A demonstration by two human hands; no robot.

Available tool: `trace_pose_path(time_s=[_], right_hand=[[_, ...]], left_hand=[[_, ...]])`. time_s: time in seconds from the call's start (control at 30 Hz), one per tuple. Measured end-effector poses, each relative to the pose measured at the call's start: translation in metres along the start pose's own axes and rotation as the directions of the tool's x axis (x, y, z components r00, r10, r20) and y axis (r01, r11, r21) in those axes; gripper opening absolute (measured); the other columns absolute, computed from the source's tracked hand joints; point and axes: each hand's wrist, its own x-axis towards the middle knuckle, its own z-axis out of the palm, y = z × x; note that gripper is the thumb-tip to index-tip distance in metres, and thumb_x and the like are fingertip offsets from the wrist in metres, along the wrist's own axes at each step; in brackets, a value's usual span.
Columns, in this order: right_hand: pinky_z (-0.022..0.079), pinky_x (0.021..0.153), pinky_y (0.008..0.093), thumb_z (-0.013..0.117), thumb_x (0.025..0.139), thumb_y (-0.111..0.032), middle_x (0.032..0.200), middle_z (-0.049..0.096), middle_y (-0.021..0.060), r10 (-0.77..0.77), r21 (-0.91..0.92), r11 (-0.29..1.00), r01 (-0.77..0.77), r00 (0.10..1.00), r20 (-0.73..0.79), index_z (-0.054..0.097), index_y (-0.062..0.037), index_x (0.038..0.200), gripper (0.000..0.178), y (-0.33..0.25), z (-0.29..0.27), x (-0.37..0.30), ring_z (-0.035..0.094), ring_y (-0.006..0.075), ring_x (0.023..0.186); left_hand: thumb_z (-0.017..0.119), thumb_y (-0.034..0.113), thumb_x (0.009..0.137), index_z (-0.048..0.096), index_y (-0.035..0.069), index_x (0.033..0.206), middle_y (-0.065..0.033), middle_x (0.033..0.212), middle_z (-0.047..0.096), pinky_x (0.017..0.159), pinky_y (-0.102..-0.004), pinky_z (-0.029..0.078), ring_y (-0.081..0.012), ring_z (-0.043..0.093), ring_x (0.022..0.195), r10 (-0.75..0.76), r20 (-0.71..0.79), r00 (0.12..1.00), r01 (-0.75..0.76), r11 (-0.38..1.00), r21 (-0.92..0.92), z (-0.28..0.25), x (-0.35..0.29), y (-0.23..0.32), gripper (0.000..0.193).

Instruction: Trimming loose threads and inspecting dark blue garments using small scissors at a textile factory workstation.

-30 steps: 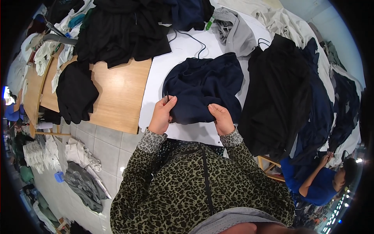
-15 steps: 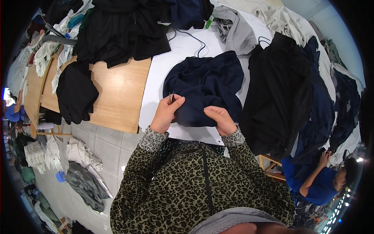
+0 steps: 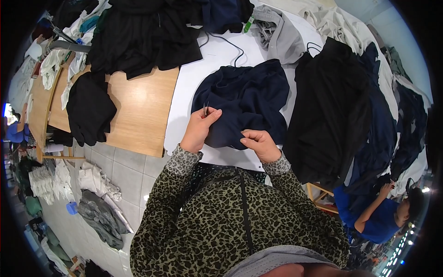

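Observation:
A navy drawstring garment [image 3: 251, 97] lies bunched on the white tabletop in front of me, its gathered waist toward the far side. My left hand [image 3: 199, 127] is closed at the garment's near left, with the two thin metal points of thread snips [image 3: 206, 108] sticking up between thumb and fingers. Part of the snips is hidden in the palm. At the garment's near edge, my right hand [image 3: 261, 144] pinches the navy fabric between thumb and forefinger. A dark cord [image 3: 234, 50] runs from the waist across the white surface.
Black garments [image 3: 143, 37] are heaped at the far left, and a black piece [image 3: 91, 111] hangs over the wooden tabletop [image 3: 138, 106]. Grey clothing [image 3: 281, 37] lies beyond. A black garment pile [image 3: 328, 111] borders my right side. A person in blue [image 3: 374, 212] works at the lower right.
My left hand has shifted slightly, and the snips' points stand more upright. The right hand's fingers have curled into a tighter pinch at the near edge, which has lifted and shifted a little.

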Motion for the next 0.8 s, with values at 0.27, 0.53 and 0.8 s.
trace_pose_path(time_s=[0.27,0.53,0.8], right_hand=[[0.038,0.066,0.0178,0.059,0.085,-0.003,0.082,0.056,-0.0047,0.043,0.232,0.972,-0.044,0.999,0.009,0.062,0.0024,0.092,0.009,0.005,-0.001,-0.002,0.046,0.0021,0.072],[0.042,0.07,0.0174,0.058,0.087,-0.004,0.089,0.062,-0.0014,0.069,0.308,0.95,-0.045,0.995,-0.067,0.062,0.002,0.101,0.015,0.001,0.005,-0.001,0.053,0.0034,0.077],[0.039,0.065,0.0159,0.058,0.088,-0.004,0.086,0.059,-0.0032,-0.024,0.228,0.973,0.032,0.999,-0.034,0.064,0.0019,0.095,0.011,-0.003,0.021,0.003,0.048,0.0009,0.075]], left_hand=[[0.066,0.017,0.084,0.06,0.003,0.081,0.0045,0.074,0.055,0.061,-0.0176,0.038,-0.0031,0.047,0.066,-0.01,0.029,1.0,0.009,1.0,0.017,0.005,-0.004,0.007,0.015],[0.066,0.016,0.084,0.06,0.002,0.081,0.0052,0.073,0.055,0.06,-0.0173,0.037,-0.0019,0.045,0.066,0.045,0.087,0.995,-0.053,0.994,0.095,0.006,-0.001,0.007,0.016],[0.065,0.014,0.084,0.061,0.001,0.08,0.0035,0.073,0.055,0.057,-0.0195,0.037,-0.0041,0.046,0.065,0.07,0.183,0.981,-0.103,0.979,0.174,0.011,0.01,-0.004,0.014]])
